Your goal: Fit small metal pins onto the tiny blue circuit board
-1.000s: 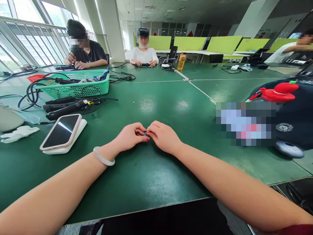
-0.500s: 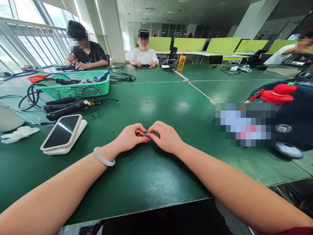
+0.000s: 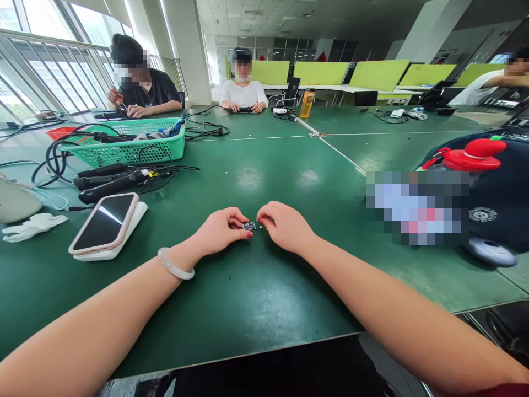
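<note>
One small dark part [image 3: 248, 226], with pale flecks on its top, low over the green table [image 3: 264, 298] near the front middle, pinched at its left end by the left hand [image 3: 221, 231]. A second, smaller dark bit [image 3: 263, 227] just to its right, at the fingertips of the right hand [image 3: 285, 227]; whether pinched or merely touched, too small to tell. A narrow gap of table showing between the two bits. Two hands, close but apart, knuckles up, fingers curled inward toward each other. Left thumb with a red nail pressed under the part, forefinger bent over it. Right fingers tucked down and closed in a loose fist. Both forearms bare, reaching in from the lower corners and converging toward the middle; one pale bangle [image 3: 175, 265] on the left wrist.

Further left, one phone [image 3: 104, 221] face up on a white stand, one white glove [image 3: 32, 226] beside it, several black tools with cables [image 3: 111, 180] behind, one green basket [image 3: 128, 142] behind those. To the right, one red-topped bottle [image 3: 471, 156] against a dark bag [image 3: 502, 193]. One orange bottle [image 3: 306, 104] at the far edge. Three other people seated around the table, two across and one at the far right.
</note>
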A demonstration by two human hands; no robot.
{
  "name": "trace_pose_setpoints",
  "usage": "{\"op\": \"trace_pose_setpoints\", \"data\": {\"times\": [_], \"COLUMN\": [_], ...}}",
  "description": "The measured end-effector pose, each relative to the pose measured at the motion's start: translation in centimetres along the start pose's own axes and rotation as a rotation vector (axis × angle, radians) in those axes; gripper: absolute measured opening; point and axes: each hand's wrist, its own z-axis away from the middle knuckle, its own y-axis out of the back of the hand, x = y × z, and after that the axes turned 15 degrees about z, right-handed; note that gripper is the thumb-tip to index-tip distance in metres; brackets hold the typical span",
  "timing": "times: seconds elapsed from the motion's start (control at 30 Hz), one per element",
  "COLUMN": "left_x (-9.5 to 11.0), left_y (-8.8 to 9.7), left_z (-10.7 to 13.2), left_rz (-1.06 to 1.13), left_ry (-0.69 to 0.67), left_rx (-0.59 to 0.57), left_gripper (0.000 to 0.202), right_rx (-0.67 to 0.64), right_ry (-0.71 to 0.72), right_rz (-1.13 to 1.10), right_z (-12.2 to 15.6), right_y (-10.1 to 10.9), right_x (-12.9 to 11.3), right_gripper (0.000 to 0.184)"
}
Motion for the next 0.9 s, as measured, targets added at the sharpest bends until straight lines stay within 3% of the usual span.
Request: {"op": "trace_pose_setpoints", "data": {"times": [0.1,0.27,0.4,0.6,0.9], "left_x": [-0.2,-0.2,-0.2,-0.1,0.1], "left_y": [0.1,0.1,0.1,0.0,-0.1], "left_z": [-0.1,-0.2,-0.1,-0.1,0.0], "left_rz": [-0.003,-0.003,-0.002,0.041,0.123], "left_ry": [-0.001,0.009,0.012,0.033,0.041], "left_rx": [0.003,0.000,-0.008,-0.005,-0.027], "left_gripper": [0.028,0.027,0.027,0.026,0.029], "right_rx": [-0.112,-0.195,-0.152,0.053,0.047], "right_ry": [-0.077,-0.061,-0.061,-0.050,0.024], "right_rz": [0.055,0.089,0.069,-0.045,-0.075], "right_z": [0.0,0.0,-0.1,0.1,0.4], "right_y": [-0.1,-0.5,-0.4,0.4,-0.1], "right_x": [0.8,1.1,0.5,-0.8,-1.8], "right_gripper": [0.005,0.009,0.011,0.011,0.008]}}
